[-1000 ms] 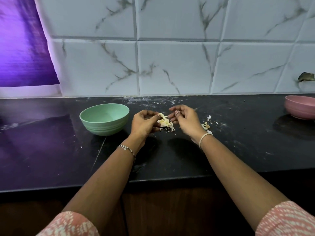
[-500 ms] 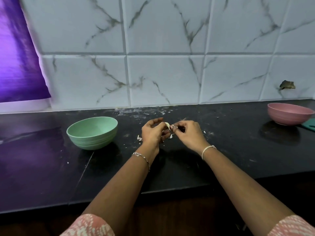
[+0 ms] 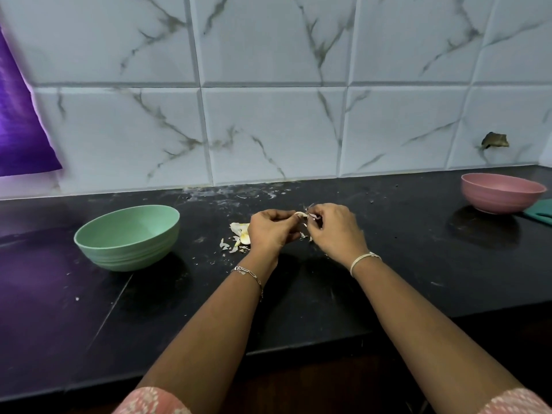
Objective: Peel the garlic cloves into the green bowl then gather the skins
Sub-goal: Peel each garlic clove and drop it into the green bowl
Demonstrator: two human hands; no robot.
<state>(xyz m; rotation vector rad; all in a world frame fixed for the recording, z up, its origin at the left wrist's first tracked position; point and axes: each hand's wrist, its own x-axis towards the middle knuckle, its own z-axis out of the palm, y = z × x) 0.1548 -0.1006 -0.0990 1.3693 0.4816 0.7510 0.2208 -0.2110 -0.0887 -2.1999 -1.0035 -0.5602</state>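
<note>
The garlic clove (image 3: 300,215) is held just above the desk (image 3: 388,279), about midway along its length and nearer the back edge than the front. It sits between the two hands and only its pale tip shows. The left hand (image 3: 270,231) has its fingers curled round the clove, with the thumb on top. The right hand (image 3: 337,231) meets it from the other side, fingers bent, fingertips pinching the clove's papery skin; small flakes of it stick out between the two hands.

Just beside the left hand, on its outer side, a little heap of loose skins (image 3: 240,234) lies on the desk, with smaller scraps scattered around it. Further toward the left end stands the green bowl (image 3: 128,255), upright, apart from the heap and the hands.

A thin chain bracelet (image 3: 248,273) is on the left wrist and a pale band (image 3: 363,259) on the right. Pink patterned sleeves show at the bottom of the view.

Near the back right corner of the desk stands a pink bowl (image 3: 495,201), well apart from the hands, with a teal object (image 3: 540,212) just beside it at the right edge of the view. White marbled tiles (image 3: 268,130) rise behind the back edge, and a purple sheet (image 3: 18,130) hangs at the far left.
</note>
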